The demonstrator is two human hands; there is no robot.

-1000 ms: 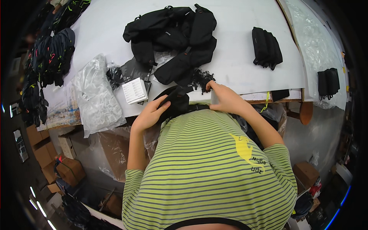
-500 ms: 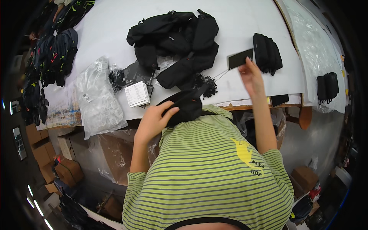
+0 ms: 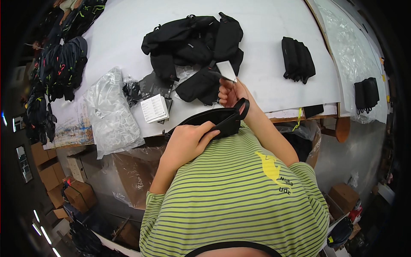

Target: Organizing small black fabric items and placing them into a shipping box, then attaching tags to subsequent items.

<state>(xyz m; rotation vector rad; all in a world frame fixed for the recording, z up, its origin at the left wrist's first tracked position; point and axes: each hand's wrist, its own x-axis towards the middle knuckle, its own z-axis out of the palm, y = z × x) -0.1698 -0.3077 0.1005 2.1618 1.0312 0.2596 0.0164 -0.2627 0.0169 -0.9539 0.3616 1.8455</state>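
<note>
Against my body at the table's near edge is a black zip pouch [image 3: 227,123] with a loop at its right end. My left hand [image 3: 186,143] grips its near edge, thumb on top. Just beyond it, my right hand [image 3: 234,95] pinches a hang tag [image 3: 227,70] on a thin string, its pale face showing. The fingers are close above the pouch's loop; whether the string touches the loop I cannot tell. Several black bags [image 3: 184,45] lie heaped on the table past my hands.
Left of the pouch are a stack of white printed cards [image 3: 155,108], black cards [image 3: 155,83] and clear plastic bags [image 3: 112,113]. Folded black pouches [image 3: 297,59] lie at the right, with more [image 3: 366,95] farther right. Dark backpacks [image 3: 64,68] hang over the left side.
My right hand has swung left with the tag to the pouch's loop, and the tag has turned from dark face to pale. The pouch has shifted right, its loop now raised.
</note>
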